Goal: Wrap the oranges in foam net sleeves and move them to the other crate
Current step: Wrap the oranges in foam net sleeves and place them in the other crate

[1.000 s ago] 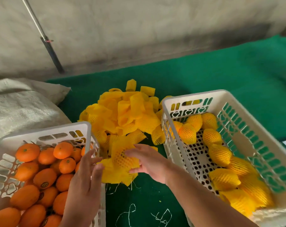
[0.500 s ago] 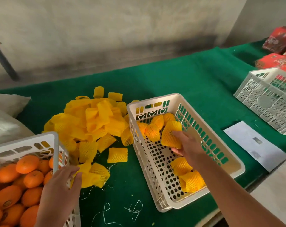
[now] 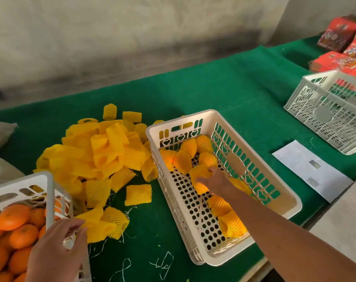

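Note:
My right hand [image 3: 218,182] reaches into the white crate [image 3: 195,237] on the right and grips a wrapped orange [image 3: 199,179] low over its perforated floor. Several other wrapped oranges [image 3: 182,160] lie along the crate's far end and right side. At the lower left, my left hand [image 3: 59,253] hovers at the corner of the white crate [image 3: 48,196] of bare oranges [image 3: 12,216], its fingertips pinching a yellow foam net sleeve [image 3: 103,224]. A heap of loose yellow sleeves [image 3: 103,151] lies between the two crates.
Green cloth [image 3: 244,94] covers the table. A third white crate [image 3: 325,115] stands at the far right, with red boxes [image 3: 340,49] behind it. A white paper [image 3: 311,169] lies near the table's right edge. White thread scraps [image 3: 162,265] litter the front.
My right hand carried the wrapped orange from the sleeve pile into the right crate and lowered it toward the floor. My left hand stayed at the left crate's corner by the sleeves.

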### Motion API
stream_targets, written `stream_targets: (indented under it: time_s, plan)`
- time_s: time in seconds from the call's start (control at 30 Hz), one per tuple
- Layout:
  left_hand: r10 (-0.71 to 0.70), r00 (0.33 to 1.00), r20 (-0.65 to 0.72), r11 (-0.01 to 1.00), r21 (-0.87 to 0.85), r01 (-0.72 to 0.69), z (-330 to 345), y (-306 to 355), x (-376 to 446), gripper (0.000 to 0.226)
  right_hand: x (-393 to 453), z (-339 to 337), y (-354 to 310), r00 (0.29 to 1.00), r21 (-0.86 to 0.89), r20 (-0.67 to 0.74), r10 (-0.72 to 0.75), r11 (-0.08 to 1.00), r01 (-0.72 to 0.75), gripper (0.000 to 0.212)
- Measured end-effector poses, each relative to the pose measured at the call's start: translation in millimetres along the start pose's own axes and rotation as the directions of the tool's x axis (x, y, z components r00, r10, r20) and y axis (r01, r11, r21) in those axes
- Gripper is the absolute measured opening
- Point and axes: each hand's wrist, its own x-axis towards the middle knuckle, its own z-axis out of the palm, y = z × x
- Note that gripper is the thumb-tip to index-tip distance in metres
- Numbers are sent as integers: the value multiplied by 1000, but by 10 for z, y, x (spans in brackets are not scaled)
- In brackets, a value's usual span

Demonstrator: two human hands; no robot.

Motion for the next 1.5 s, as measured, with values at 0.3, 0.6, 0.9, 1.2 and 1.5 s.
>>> stream_targets:
  time_s: [0.3,0.6,0.9,1.2,1.5]
  plan:
    - [25,1000,-18,999,36,-24,-10,68,6,32,-3,279,108,990,-627,19,-141,770,121,81]
    - [28,999,-30,1000,6,-28,-45,125,-17,28,-160,248,41,988,-652,18,-155,747,129,75]
    - [27,1000,-6,997,-67,-28,-32,51,-45,27,-1193,206,-510,933,-234,-155,-325,930,285,65]
    - [37,999,-30,995,-88,-40,-37,76,-109,14,-1858,832,-530,924,-284,-74,-375,896,341,74]
    - [30,998,-50,995,-89,-35,-58,66,-109,12,-1691,774,-566,942,-236,-61,-329,922,307,41]
